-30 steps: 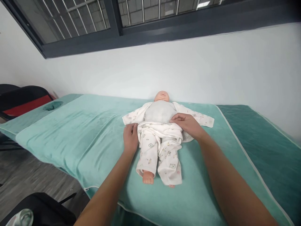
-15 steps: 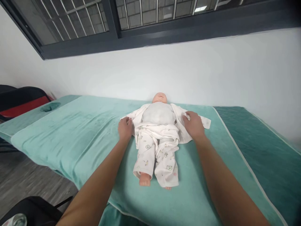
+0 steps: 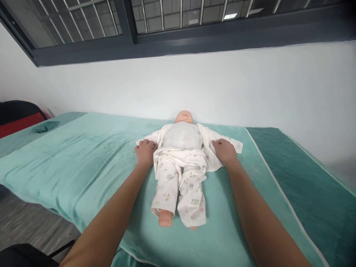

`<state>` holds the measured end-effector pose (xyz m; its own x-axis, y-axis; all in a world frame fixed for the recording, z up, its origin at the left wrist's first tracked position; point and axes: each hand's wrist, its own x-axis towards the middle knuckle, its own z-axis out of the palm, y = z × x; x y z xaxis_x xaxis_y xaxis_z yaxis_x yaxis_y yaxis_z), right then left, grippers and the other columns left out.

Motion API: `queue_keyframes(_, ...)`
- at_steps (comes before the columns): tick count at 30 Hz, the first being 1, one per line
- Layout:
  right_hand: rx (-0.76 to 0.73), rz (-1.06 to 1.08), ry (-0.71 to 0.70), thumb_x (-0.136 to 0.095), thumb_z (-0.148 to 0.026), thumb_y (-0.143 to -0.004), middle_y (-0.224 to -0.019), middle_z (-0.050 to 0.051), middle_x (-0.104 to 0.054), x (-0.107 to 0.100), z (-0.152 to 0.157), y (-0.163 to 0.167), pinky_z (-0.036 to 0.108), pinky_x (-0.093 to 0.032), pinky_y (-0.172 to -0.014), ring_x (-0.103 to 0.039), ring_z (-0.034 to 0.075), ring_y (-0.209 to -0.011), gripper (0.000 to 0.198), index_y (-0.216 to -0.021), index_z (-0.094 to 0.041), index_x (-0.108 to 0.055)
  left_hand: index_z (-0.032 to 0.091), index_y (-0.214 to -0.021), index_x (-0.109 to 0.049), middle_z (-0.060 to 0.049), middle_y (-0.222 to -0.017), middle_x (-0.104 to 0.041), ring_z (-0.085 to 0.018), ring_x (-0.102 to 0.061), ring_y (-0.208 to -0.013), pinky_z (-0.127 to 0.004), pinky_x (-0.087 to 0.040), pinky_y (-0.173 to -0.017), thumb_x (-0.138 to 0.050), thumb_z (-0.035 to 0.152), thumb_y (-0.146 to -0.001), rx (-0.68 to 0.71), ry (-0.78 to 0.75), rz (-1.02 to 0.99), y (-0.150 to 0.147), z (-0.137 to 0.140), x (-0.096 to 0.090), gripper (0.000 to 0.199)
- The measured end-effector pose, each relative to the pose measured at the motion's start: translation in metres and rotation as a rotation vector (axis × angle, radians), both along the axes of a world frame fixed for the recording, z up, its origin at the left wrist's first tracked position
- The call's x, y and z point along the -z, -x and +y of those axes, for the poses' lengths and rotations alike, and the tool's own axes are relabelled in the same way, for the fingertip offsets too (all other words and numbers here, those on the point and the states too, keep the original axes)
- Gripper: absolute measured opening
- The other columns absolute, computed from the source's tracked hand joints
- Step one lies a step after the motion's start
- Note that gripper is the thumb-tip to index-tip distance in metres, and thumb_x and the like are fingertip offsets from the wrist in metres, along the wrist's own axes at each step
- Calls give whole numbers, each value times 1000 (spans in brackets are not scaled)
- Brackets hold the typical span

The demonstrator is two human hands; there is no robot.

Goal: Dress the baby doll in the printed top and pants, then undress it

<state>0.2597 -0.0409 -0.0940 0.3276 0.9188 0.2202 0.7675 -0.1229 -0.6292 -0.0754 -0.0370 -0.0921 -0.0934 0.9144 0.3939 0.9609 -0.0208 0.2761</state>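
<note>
A baby doll (image 3: 184,116) lies on its back, with its head towards the wall. It wears printed white pants (image 3: 167,180) and a white baby shirt (image 3: 213,157) spread open at the front, its sleeves stretched out to both sides. A plain white layer (image 3: 182,135) covers the chest. At the shirt's left side, my left hand (image 3: 145,152) has its fingers curled on the cloth by the sleeve. My right hand (image 3: 225,151) pinches the shirt on the opposite side, near the other sleeve. Both feet show below the pant legs, one only at the toes.
Beneath the doll is a padded bed with a light green cover (image 3: 91,148) and a darker green section (image 3: 292,163) on the right. A face hole (image 3: 46,127) is at its left end. Behind stand a white wall (image 3: 222,85) and a barred window. Black-and-red chair (image 3: 20,116) at far left.
The whole view has shifted slightly, so the doll and bed appear further left. My left fingers look more spread over the sleeve, and my right hand stays at the shirt.
</note>
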Motion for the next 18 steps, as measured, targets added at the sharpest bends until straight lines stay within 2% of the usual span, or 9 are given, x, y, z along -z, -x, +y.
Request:
queue_keyframes(3,63,54,-77,-41,-46,-89,-93,14,-70,-3,1,-2,36,-44,-77,-61,27,-87,36,-89,-18,-65,23,-84,-63,-11,-100,-67,-30,-55,-108,-45,-39,-91,-51,29,-91,-19,-95,-52,1,0,3,15)
queue_keyframes(8,254,106,-146,-45,-44,-86,-95,19,-70,-14,-7,-16,41,-45,-79,-61,32,-88,37,-97,-16,-66,23,-88,-57,-10,-91,-67,-26,-61,-86,-38,-43,-76,-48,33,-91,-272,-181,-413,11,3,7,14)
queue_keyframes(10,292,77,-107,-47,-43,-84,-94,18,-70,-17,-9,-25,42,-45,-78,-62,32,-88,35,-96,-17,-68,23,-89,-56,-9,-92,-68,-26,-60,-84,-38,-43,-73,-49,34,-90,-327,-197,-509,15,6,8,12)
queue_keyframes(13,317,-11,17,-50,-41,-81,-93,18,-70,-17,-11,-39,43,-46,-76,-63,33,-89,33,-95,-19,-70,24,-90,-55,-8,-97,-66,-25,-60,-88,-38,-44,-75,-49,32,-90,-343,-226,-538,19,7,8,10)
queue_keyframes(16,272,-102,195,-53,-40,-79,-96,19,-69,-10,-10,-48,46,-47,-75,-64,35,-90,32,-95,-19,-71,24,-89,-54,-8,-103,-63,-24,-59,-96,-37,-44,-81,-48,28,-89,-357,-268,-551,20,6,8,7)
queue_keyframes(18,239,-153,252,-55,-37,-77,-99,20,-68,-6,-10,-48,49,-47,-75,-64,36,-91,33,-99,-18,-71,23,-89,-54,-8,-107,-60,-23,-58,-99,-37,-45,-83,-48,23,-88,-362,-288,-549,20,4,7,6)
